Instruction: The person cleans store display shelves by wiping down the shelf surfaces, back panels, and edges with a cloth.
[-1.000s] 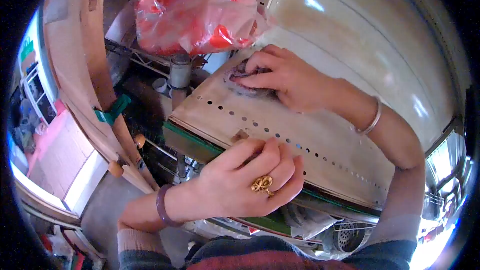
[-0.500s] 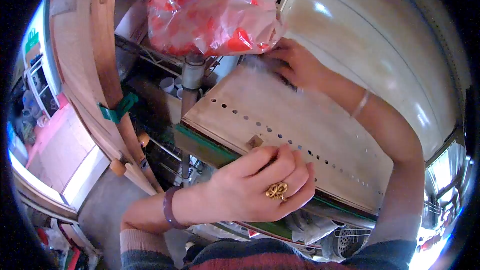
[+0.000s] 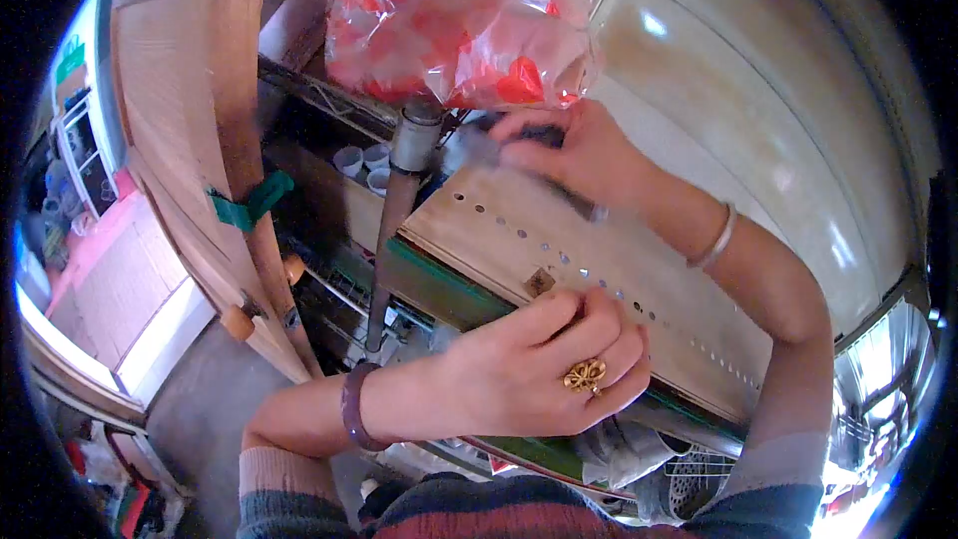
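My right hand [image 3: 584, 160] grips a dark grey cloth [image 3: 499, 140], blurred by motion, at the back left part of a pale metal shelf panel [image 3: 609, 240] with a row of small holes. Just above it hangs a clear plastic bag with red hearts [image 3: 459, 25]. My left hand [image 3: 544, 364], with a gold ring, is curled at the panel's front edge; its fingertips are turned away, and whatever they may hold is hidden. A small brown patch [image 3: 539, 282] shows on the panel just beyond this hand.
A metal post [image 3: 414, 145] stands left of the panel, beside small white cups [image 3: 349, 162] on a lower shelf. Further left is a wooden frame [image 3: 235, 90] with green tape [image 3: 249, 202]. A curved, pale metal wall [image 3: 738, 90] rises behind the panel.
My right hand has moved with the cloth toward the panel's back left corner, close under the bag. The view has shifted, so the shelf and bag appear further right. My left hand stays curled.
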Tool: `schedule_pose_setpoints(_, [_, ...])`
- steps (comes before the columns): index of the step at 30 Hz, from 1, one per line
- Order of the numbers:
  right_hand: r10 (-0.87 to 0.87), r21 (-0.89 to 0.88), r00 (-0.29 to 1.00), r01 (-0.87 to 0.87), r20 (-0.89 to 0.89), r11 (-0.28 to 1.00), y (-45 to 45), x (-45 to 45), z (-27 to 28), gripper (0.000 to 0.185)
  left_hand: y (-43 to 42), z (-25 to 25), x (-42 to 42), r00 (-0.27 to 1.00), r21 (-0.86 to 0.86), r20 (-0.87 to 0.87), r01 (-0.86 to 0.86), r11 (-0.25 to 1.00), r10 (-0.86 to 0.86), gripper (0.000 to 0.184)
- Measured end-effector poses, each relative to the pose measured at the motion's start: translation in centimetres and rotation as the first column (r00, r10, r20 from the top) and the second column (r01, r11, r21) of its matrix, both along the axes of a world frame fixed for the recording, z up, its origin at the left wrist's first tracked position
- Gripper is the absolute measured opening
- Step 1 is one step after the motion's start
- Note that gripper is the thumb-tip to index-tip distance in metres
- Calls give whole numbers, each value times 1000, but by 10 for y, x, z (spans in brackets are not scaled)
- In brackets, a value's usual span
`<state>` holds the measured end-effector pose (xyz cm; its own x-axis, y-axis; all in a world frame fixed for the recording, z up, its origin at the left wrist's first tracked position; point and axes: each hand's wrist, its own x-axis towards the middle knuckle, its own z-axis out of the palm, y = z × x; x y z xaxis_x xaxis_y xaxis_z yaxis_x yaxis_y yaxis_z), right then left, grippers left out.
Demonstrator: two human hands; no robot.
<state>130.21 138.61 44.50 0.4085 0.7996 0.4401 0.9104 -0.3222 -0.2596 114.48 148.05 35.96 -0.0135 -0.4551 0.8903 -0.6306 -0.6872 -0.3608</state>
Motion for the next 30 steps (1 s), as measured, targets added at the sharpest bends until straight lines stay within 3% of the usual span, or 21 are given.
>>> schedule_pose_setpoints(3, [-52, -120, 997, 58, 52, 991, 12, -10, 9, 20, 0, -2, 0, 1000, -16, -5, 9, 1000, -10, 24])
schedule_pose_setpoints(4, [-49, -55, 997, 53, 67, 997, 10, 4, 8, 24, -1, -3, -1, 1000, -23, -10, 16, 1000, -16, 24])
schedule_pose_setpoints(8, [-334, -134, 899, 382, 281, 914, -8, 58, 8, 28, 0, -1, -2, 1000, -11, 3, 11, 1000, -11, 22])
schedule_pose_setpoints(11, [13, -89, 978, 6, 207, 996, 10, 8, 8, 29, 0, 0, 0, 1000, -3, 1, 12, 1000, -12, 22])
schedule_pose_setpoints(13, [-67, -176, 975, 105, 213, 979, 12, 3, 12, 27, -2, -1, 0, 1000, -12, -9, 23, 1000, -23, 22])
schedule_pose_setpoints(15, [-163, -228, 938, 239, 307, 944, 9, 40, 17, 25, -3, -2, 1, 1000, -44, 2, 18, 999, -18, 22])
schedule_pose_setpoints(16, [-203, -229, 944, 265, 262, 937, 1, 67, 14, 22, -3, -2, 0, 1000, -38, -1, 17, 999, -17, 22])
schedule_pose_setpoints(19, [85, -2, 906, -93, 415, 996, 5, 52, 5, 33, -1, 0, 1, 1000, -31, 10, 9, 999, -9, 22])
schedule_pose_setpoints(21, [41, -81, 999, -42, -13, 996, 11, 31, 13, 38, -3, -2, 1, 1000, -46, 12, 21, 999, -20, 22])
schedule_pose_setpoints(23, [-92, -279, 995, 75, -48, 957, 13, 31, 20, 40, -4, -4, 1, 1000, -45, 3, 26, 999, -26, 22])
schedule_pose_setpoints(24, [-92, -233, 995, 101, 47, 967, 11, 42, 20, 49, -2, -3, 1, 1000, -48, 3, 23, 999, -23, 23])
schedule_pose_setpoints(27, [62, -160, 890, 13, 451, 987, 5, 86, 14, 45, 0, 1, -1, 1000, -15, 5, 9, 1000, -9, 23])
schedule_pose_setpoints(30, [75, 24, 908, -93, 413, 995, 8, 56, 1, 40, -1, 0, 0, 1000, -11, 3, -7, 1000, 7, 21])
